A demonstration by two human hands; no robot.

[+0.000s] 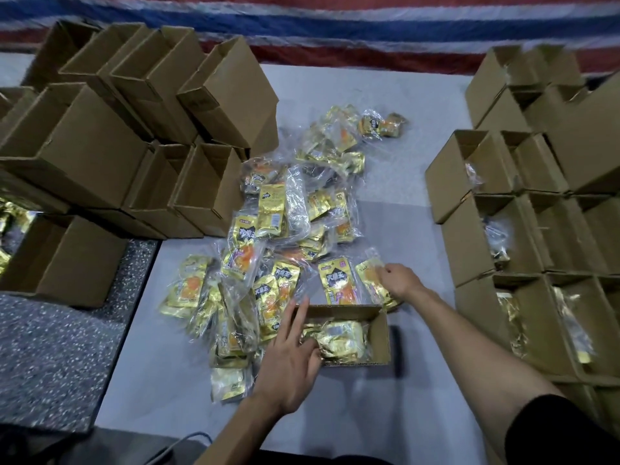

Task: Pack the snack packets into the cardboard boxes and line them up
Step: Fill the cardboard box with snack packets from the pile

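Observation:
An open cardboard box (380,333) sits near the table's front edge with gold snack packets (340,338) inside. My left hand (290,360) lies spread over the box's left end, fingers pressing on the packets in it. My right hand (397,280) is just beyond the box, its fingers pinched on a clear bag of gold packets (370,275). A loose pile of bagged gold and orange snack packets (278,216) spreads across the table's middle.
Empty open boxes (208,193) are stacked in rows at the left. Filled boxes (496,236) stand lined up along the right side. The grey table (409,203) ends at the left over a speckled floor (50,357). A striped tarp (335,25) runs along the back.

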